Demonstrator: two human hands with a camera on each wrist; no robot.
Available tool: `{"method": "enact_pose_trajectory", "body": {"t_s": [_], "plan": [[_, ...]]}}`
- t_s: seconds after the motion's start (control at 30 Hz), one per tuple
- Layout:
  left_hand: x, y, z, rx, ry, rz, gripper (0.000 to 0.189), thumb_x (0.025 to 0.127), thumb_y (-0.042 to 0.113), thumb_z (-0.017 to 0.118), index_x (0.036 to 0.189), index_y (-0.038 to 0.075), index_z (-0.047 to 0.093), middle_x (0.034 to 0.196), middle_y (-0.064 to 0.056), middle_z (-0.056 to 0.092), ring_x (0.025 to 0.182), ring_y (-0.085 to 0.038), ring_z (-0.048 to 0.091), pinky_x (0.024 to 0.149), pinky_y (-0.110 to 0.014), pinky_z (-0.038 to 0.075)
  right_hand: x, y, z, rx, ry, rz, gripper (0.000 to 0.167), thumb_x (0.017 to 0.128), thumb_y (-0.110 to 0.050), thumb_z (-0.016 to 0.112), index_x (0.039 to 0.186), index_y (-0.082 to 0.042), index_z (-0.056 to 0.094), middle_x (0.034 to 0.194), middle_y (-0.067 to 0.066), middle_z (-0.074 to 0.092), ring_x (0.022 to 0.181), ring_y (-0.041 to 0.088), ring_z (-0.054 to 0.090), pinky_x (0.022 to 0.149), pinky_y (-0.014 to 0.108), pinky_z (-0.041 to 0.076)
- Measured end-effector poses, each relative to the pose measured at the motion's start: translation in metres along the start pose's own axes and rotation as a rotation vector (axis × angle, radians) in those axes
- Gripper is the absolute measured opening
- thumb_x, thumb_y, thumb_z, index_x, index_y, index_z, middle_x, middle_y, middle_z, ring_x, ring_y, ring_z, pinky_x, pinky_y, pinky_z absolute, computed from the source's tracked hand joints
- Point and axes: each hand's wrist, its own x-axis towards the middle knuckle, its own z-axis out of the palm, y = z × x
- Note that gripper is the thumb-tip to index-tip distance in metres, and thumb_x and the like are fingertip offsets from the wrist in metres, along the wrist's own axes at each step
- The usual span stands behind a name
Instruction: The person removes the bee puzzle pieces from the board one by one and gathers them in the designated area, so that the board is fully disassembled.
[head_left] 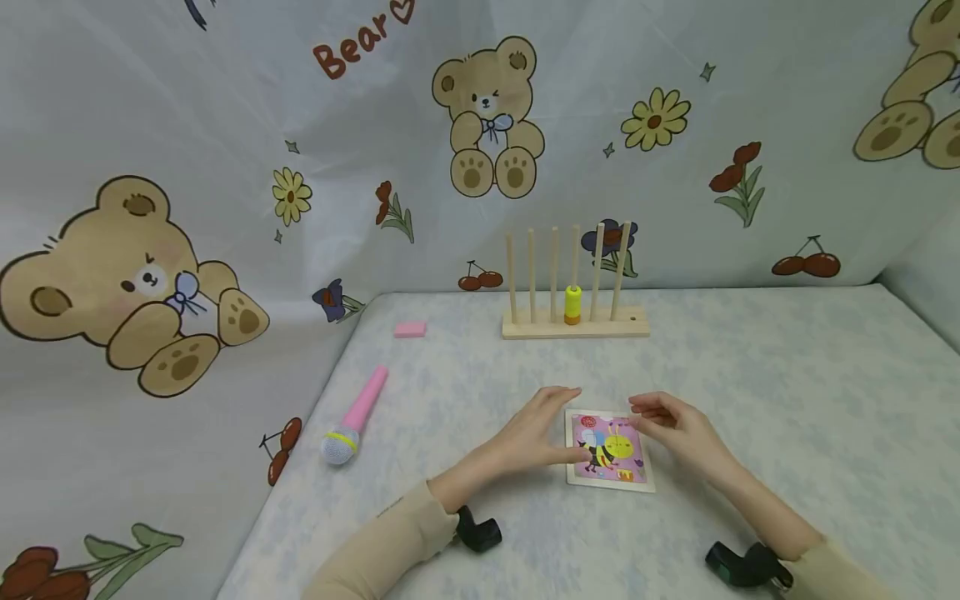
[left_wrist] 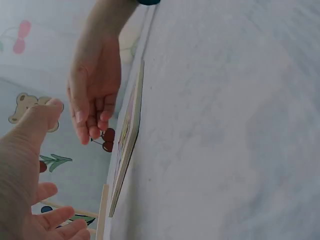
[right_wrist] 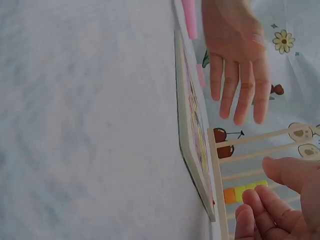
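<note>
A flat square bee puzzle with a pink picture and pale wooden border lies on the table in front of the person. To its left, the left hand hovers with fingers spread and its thumb over the picture's left part. The right hand is at the upper right edge, fingers loosely bent. Seen edge-on in the left wrist view, the puzzle lies flat, and the right hand holds nothing. From the right wrist view, the left hand also appears empty, apart from the puzzle.
Behind the puzzle stands a wooden peg rack with yellow and orange beads stacked on one peg. A pink toy microphone and a small pink block lie on the left. A bear-print cloth hangs behind the table.
</note>
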Motion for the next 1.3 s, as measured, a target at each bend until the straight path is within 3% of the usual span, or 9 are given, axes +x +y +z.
{"method": "enact_pose_trajectory", "body": {"t_s": [0.13, 0.33, 0.7, 0.97, 1.03, 1.3], "plan": [[0.0, -0.008, 0.007, -0.034, 0.0, 0.024, 0.089, 0.08, 0.05, 0.07, 0.149, 0.016, 0.026, 0.147, -0.002, 0.028, 0.133, -0.014, 0.03, 0.105, -0.035, 0.032, 0.003, 0.007, 0.004, 0.022, 0.01, 0.007, 0.038, 0.091, -0.024, 0.065, 0.119, 0.002, 0.06, 0.103, 0.011, 0.063, 0.085, 0.016, 0.059, 0.071, 0.019, 0.049], [-0.002, -0.017, 0.016, -0.052, -0.027, 0.085, 0.091, 0.08, 0.042, 0.074, 0.148, 0.008, 0.025, 0.148, -0.004, 0.028, 0.135, -0.014, 0.028, 0.108, -0.029, 0.026, -0.003, 0.02, 0.008, -0.01, 0.041, 0.003, 0.034, 0.091, -0.026, 0.066, 0.118, -0.005, 0.063, 0.107, 0.008, 0.065, 0.089, 0.006, 0.059, 0.074, 0.016, 0.047], [-0.006, -0.02, 0.018, -0.004, -0.088, 0.081, 0.085, 0.083, 0.037, 0.073, 0.148, 0.006, 0.029, 0.149, -0.005, 0.031, 0.136, -0.014, 0.027, 0.108, -0.028, 0.024, -0.009, 0.027, 0.016, -0.112, 0.098, -0.057, 0.017, 0.088, -0.018, 0.069, 0.104, -0.011, 0.071, 0.098, 0.001, 0.067, 0.083, 0.011, 0.059, 0.069, 0.021, 0.049], [-0.008, -0.02, 0.02, 0.024, -0.125, 0.085, 0.083, 0.083, 0.039, 0.072, 0.148, 0.008, 0.029, 0.15, -0.006, 0.029, 0.138, -0.014, 0.024, 0.109, -0.029, 0.024, -0.009, 0.025, 0.02, -0.314, 0.152, -0.28, 0.022, 0.079, -0.008, 0.076, 0.1, -0.009, 0.072, 0.098, 0.0, 0.067, 0.092, 0.02, 0.056, 0.074, 0.041, 0.049], [-0.007, -0.019, 0.019, 0.029, -0.133, 0.09, 0.083, 0.083, 0.039, 0.071, 0.148, 0.008, 0.029, 0.15, -0.007, 0.028, 0.138, -0.015, 0.023, 0.109, -0.029, 0.023, -0.009, 0.024, 0.019, -0.331, 0.161, -0.321, 0.024, 0.077, -0.007, 0.077, 0.1, -0.008, 0.072, 0.097, 0.001, 0.067, 0.091, 0.02, 0.056, 0.072, 0.041, 0.049], [-0.004, -0.017, 0.016, 0.029, -0.147, 0.086, 0.087, 0.082, 0.04, 0.073, 0.148, 0.008, 0.027, 0.151, -0.008, 0.028, 0.139, -0.015, 0.022, 0.109, -0.029, 0.022, -0.006, 0.026, 0.018, -0.329, 0.156, -0.364, 0.027, 0.074, -0.007, 0.079, 0.1, -0.008, 0.071, 0.096, 0.0, 0.067, 0.09, 0.018, 0.054, 0.073, 0.037, 0.047]]}}
